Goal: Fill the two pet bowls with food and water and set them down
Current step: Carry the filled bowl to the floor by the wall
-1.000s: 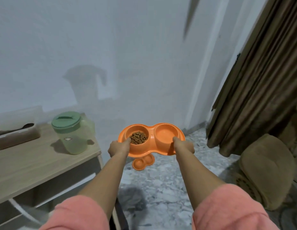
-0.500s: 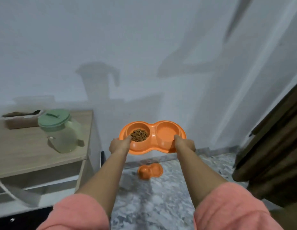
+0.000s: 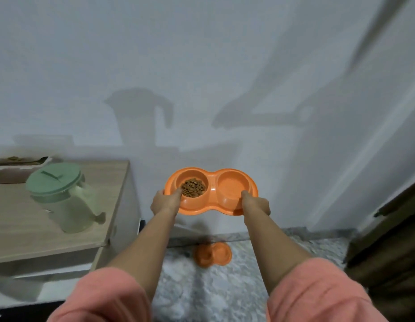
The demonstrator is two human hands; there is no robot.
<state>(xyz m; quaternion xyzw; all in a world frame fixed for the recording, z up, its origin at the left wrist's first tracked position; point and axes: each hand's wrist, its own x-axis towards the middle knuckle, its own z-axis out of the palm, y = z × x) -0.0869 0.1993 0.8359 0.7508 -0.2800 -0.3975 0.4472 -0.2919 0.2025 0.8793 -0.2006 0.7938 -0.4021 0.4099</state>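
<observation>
Orange plastic double pet bowl [image 3: 211, 190], two round wells joined in one peanut-shaped tray, is held up in the air in front of a pale wall, roughly level. Its left well carries a heap of brown dry kibble [image 3: 193, 187]; the right well looks glossy inside, and whether it holds water cannot be told.

Both hands carry it by the near rim. The left hand [image 3: 165, 202] has its grip clamped on the left end, thumb lying over the rim beside the kibble and fingers curled underneath. The right hand [image 3: 256, 203] has its grip clamped on the right end in the same way, thumb on top of the rim, fingers below. Both forearms reach forward out of salmon-pink sleeves [image 3: 318, 291].

Below the held bowl, a second orange double pet bowl [image 3: 213, 254] sits on the grey-and-white marbled floor [image 3: 192, 296], near the foot of the wall and partly in shadow; its contents cannot be made out.

To the left stands a light wooden surface [image 3: 23, 228]. On it rests a translucent plastic pitcher with a pale green lid [image 3: 60, 198], and behind that, touching the wall, a white rectangular container [image 3: 16, 168] with something dark lying across its top. At the right edge hangs a dark brown curtain [image 3: 392, 240].
</observation>
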